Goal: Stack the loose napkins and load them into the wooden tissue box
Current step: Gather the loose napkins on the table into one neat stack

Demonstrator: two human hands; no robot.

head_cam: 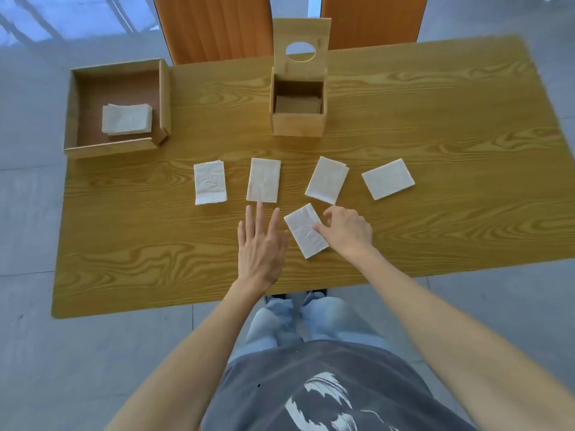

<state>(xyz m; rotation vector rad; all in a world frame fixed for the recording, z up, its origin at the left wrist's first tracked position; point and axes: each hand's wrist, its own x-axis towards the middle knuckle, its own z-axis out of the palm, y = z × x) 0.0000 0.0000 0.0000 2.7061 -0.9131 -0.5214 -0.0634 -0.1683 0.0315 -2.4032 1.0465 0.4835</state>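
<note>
Several white folded napkins lie loose on the wooden table: a far row with the left one, two in the middle, and the right one. A nearer napkin lies tilted in front of the row. My right hand rests its fingertips on that napkin's right edge, pinching it. My left hand lies flat and open on the table just left of it, holding nothing. The wooden tissue box stands behind the row with its holed lid swung upright; the inside looks bare.
A low wooden tray at the far left corner holds a stack of napkins. Two orange chair backs stand behind the table's far edge. Grey tiled floor surrounds the table.
</note>
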